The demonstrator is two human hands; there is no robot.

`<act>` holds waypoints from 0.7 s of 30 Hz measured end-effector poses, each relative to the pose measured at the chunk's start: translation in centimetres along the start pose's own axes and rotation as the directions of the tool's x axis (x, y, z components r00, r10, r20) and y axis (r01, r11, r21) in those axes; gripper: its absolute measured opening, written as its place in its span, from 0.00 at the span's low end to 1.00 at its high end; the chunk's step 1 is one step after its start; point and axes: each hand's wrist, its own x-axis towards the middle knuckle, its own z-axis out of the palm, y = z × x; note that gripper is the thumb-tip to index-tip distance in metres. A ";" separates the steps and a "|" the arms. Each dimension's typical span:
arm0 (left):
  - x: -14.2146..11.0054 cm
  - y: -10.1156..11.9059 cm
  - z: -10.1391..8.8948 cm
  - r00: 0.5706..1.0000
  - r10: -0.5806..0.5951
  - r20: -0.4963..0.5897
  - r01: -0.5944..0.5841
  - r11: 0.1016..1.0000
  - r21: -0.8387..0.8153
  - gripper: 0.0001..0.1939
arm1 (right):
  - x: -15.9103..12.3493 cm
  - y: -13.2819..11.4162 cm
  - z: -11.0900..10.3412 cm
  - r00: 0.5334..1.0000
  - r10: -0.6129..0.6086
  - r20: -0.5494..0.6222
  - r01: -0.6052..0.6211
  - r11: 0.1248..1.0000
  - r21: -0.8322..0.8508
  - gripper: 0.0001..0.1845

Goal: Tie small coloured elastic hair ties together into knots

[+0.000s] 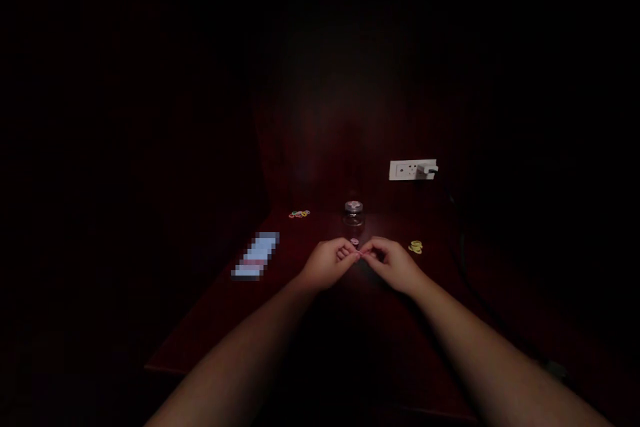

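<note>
My left hand [333, 261] and my right hand [392, 263] meet over the middle of the table, fingertips nearly touching. Both pinch a small pink elastic band [359, 253], of which only a bit shows between the fingers. Just beyond them lie pink bands [355, 241], partly hidden by my fingers. A clear jar [353, 220] with a lid stands behind these. To the right of my right hand is a small pile of yellow bands [415, 247]. Several mixed-colour bands [299, 214] lie farther back on the left.
A blurred-out, phone-like bright rectangle [255, 256] lies left of my hands on the dark red table [210, 327]. On the back wall is a white socket panel [407, 170] with a plug [427, 169] in it. A dark cable [463, 253] runs down the right side.
</note>
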 end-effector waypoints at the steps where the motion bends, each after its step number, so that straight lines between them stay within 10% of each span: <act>1: -0.3 0.1 -0.1 1.000 0.015 0.023 -0.015 1.000 0.010 0.12 | -0.4 0.0 0.1 1.000 -0.007 0.006 0.007 1.000 -0.012 0.07; 12: -0.7 1.4 -0.9 0.979 0.200 0.030 -0.202 0.969 0.139 0.09 | -0.9 -0.4 0.1 0.999 0.018 0.033 -0.020 0.998 0.060 0.08; 21: -0.8 1.3 -0.5 0.997 0.033 0.074 -0.037 0.998 0.045 0.09 | -1.0 0.3 0.1 0.995 0.099 0.017 -0.101 0.980 0.170 0.11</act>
